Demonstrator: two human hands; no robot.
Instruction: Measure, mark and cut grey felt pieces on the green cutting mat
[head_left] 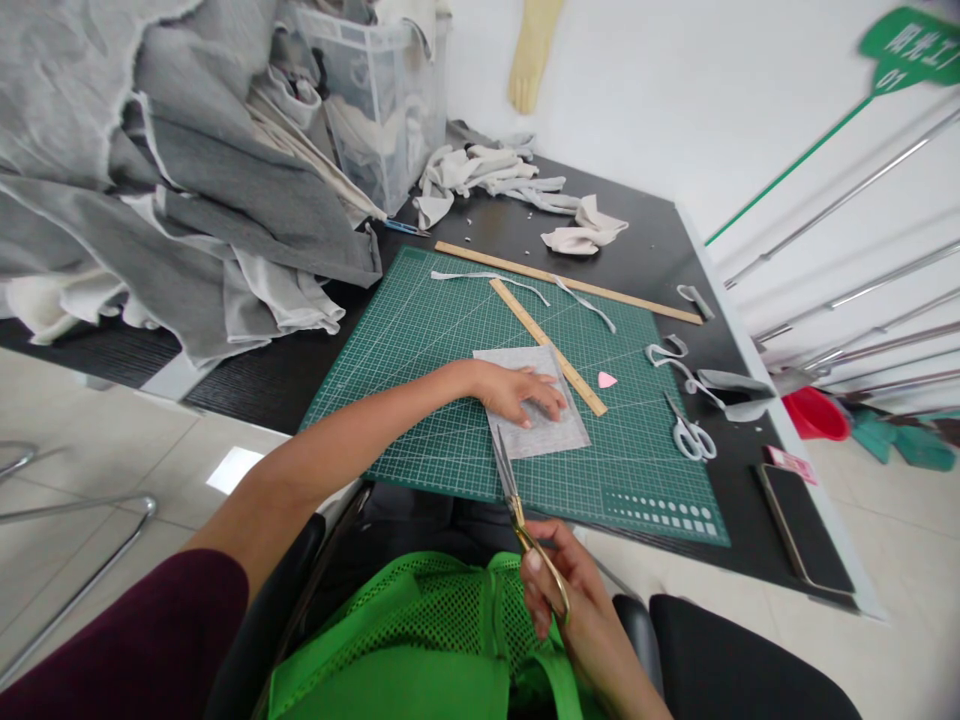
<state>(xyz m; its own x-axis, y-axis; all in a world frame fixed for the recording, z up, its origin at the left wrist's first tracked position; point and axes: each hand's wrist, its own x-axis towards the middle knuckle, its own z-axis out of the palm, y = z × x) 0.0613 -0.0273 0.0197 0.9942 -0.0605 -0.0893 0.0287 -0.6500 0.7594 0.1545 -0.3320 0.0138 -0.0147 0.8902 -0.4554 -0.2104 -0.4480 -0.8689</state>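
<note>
My left hand lies flat, fingers spread, on a grey rectangle of fabric on the green cutting mat. My right hand is closed round the gold handles of a pair of scissors near the mat's front edge. Their blades point up toward the fabric's lower left edge and look closed. A short wooden ruler lies diagonally just beyond the fabric. A small pink chalk piece sits right of the ruler.
A long wooden ruler and fabric strips lie at the mat's far side. White-handled scissors and grey scraps lie right. A phone rests at the table edge. Piled grey cloth and a clear bin fill the left.
</note>
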